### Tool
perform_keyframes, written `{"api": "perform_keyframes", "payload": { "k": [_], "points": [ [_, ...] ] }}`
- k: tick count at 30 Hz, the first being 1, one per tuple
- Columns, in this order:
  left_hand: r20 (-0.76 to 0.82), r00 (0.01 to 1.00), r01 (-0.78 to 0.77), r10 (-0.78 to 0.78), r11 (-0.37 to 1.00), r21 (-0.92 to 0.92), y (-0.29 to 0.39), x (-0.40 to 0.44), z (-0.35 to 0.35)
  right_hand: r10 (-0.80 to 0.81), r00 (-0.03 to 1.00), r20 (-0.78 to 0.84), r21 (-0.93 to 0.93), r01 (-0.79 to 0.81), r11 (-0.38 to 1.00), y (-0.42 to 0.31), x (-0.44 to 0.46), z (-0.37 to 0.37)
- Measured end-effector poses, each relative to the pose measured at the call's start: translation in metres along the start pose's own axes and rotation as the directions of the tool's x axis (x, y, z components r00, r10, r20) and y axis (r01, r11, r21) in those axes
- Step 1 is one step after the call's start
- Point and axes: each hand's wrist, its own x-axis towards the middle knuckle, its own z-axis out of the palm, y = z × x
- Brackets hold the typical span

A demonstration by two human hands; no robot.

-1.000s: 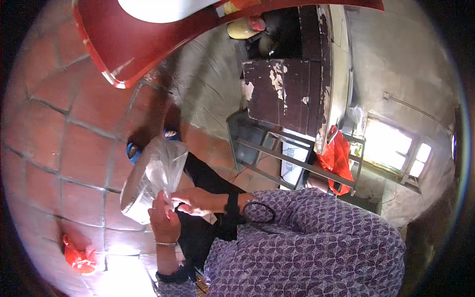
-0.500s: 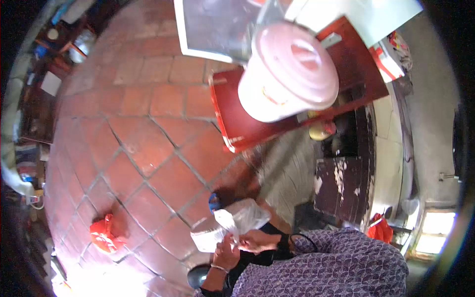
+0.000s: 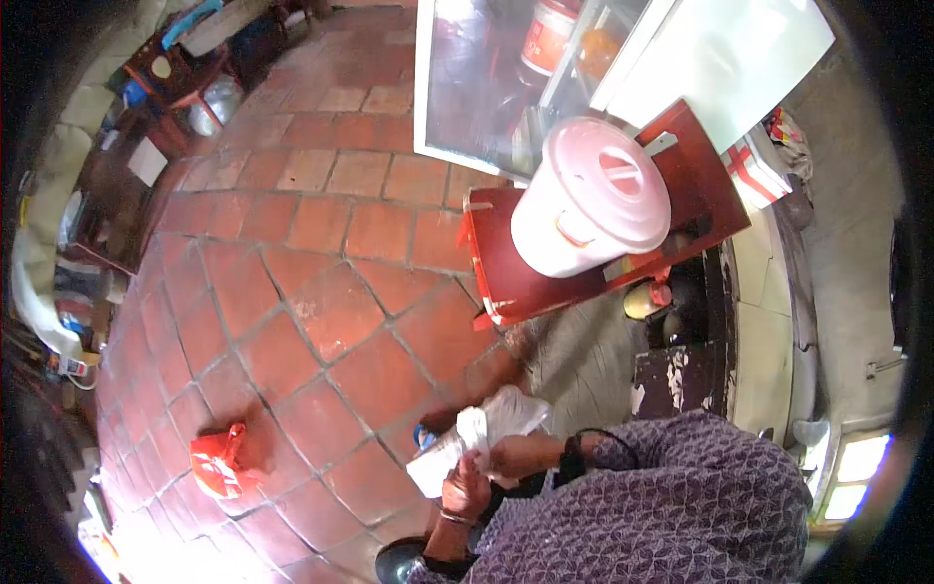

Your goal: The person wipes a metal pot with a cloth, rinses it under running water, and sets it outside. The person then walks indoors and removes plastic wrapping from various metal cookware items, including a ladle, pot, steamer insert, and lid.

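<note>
A translucent plastic bag (image 3: 514, 413) with a white part at its left is held low in front of my body. My left hand (image 3: 465, 492), with a bracelet at the wrist, is closed on the gathered plastic from below. From the right, my right hand (image 3: 520, 456) reaches in beside it, its fingers pressed together on the same bag. The two hands are very close together, and small details between the fingers are hidden. A blue sandal (image 3: 423, 437) shows just behind the bag.
A red plastic bag (image 3: 224, 463) lies on the tiled floor (image 3: 341, 321) at the left. Ahead, a lidded pink bucket (image 3: 584, 204) stands on a red wooden stool (image 3: 491, 282) beside a glass-fronted cabinet (image 3: 477, 88). A dark round object (image 3: 397, 560) is at the bottom.
The view has swung up and left, bringing the bucket, stool and cabinet into sight. Both hands still hold the bag, which now appears lower and further right.
</note>
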Motion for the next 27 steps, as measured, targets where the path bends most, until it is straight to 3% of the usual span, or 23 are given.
{"api": "perform_keyframes", "payload": {
  "k": [1, 2, 3, 4, 6, 8, 10, 14, 15, 16, 17, 18, 22, 23, 24, 26, 27],
  "points": [
    [-0.016, 0.997, 0.079, -0.080, 0.993, -0.082, -0.001, 0.002, -0.010, -0.304, 0.942, -0.141, -0.195, 0.274, 0.942, 0.020, 0.014, 0.022],
    [-0.025, 0.986, 0.157, -0.163, 0.974, -0.162, -0.001, 0.004, -0.020, -0.166, 0.972, -0.168, 0.013, 0.171, 0.985, 0.000, 0.016, -0.001],
    [-0.129, 0.982, 0.107, -0.137, 0.972, -0.211, -0.005, 0.006, -0.026, -0.028, 0.988, -0.152, 0.128, 0.048, 0.991, -0.022, 0.016, -0.026],
    [-0.074, 0.971, 0.203, -0.225, 0.951, -0.234, -0.003, 0.014, -0.044, 0.107, 0.986, -0.125, 0.232, -0.076, 0.970, -0.041, 0.020, -0.046],
    [-0.083, 0.882, 0.301, -0.465, 0.689, -0.660, -0.015, 0.022, -0.056, 0.052, 0.977, -0.206, 0.242, 0.000, 0.970, -0.052, 0.036, -0.057],
    [-0.069, 0.846, 0.360, -0.529, 0.661, -0.658, -0.016, 0.035, -0.086, -0.007, 0.955, -0.296, 0.237, 0.080, 0.968, -0.064, 0.051, -0.080],
    [-0.129, 0.876, 0.280, -0.465, 0.708, -0.648, -0.010, 0.053, -0.112, -0.085, 0.963, -0.256, 0.232, 0.146, 0.962, -0.079, 0.056, -0.106],
    [-0.127, 0.886, 0.190, -0.447, 0.597, -0.779, -0.028, 0.082, -0.140, -0.036, 0.985, -0.168, 0.348, 0.093, 0.933, -0.076, 0.091, -0.136],
    [-0.073, 0.901, 0.242, -0.428, 0.635, -0.734, -0.034, 0.090, -0.149, -0.037, 0.984, -0.177, 0.354, 0.099, 0.930, -0.069, 0.103, -0.137],
    [-0.016, 0.913, 0.288, -0.408, 0.673, -0.681, -0.042, 0.099, -0.157, -0.116, 0.961, -0.250, 0.399, 0.211, 0.892, -0.061, 0.117, -0.135],
    [-0.054, 0.959, 0.195, -0.277, 0.788, -0.583, -0.052, 0.110, -0.164, -0.187, 0.924, -0.334, 0.425, 0.325, 0.845, -0.052, 0.133, -0.136],
    [0.057, 0.866, 0.357, -0.498, 0.533, -0.768, -0.051, 0.122, -0.169, -0.214, 0.934, -0.285, 0.310, 0.301, 0.902, -0.041, 0.152, -0.139],
    [0.132, 0.827, 0.476, -0.546, 0.556, -0.681, -0.112, 0.166, -0.188, -0.334, 0.919, -0.212, 0.107, 0.361, 0.926, -0.032, 0.205, -0.200],
    [0.182, 0.810, 0.525, -0.558, 0.549, -0.650, -0.100, 0.190, -0.201, -0.508, 0.832, -0.222, -0.030, 0.515, 0.857, -0.024, 0.217, -0.222],
    [0.113, 0.874, 0.453, -0.472, 0.712, -0.536, -0.120, 0.195, -0.201, -0.519, 0.823, -0.231, -0.028, 0.528, 0.849, -0.019, 0.227, -0.237],
    [0.182, 0.815, 0.521, -0.550, 0.558, -0.646, -0.108, 0.237, -0.216, -0.345, 0.912, -0.223, 0.198, 0.389, 0.900, -0.022, 0.230, -0.285],
    [0.207, 0.813, 0.527, -0.544, 0.536, -0.659, -0.104, 0.259, -0.224, -0.464, 0.821, -0.332, 0.243, 0.550, 0.799, -0.006, 0.244, -0.297]
  ]
}}
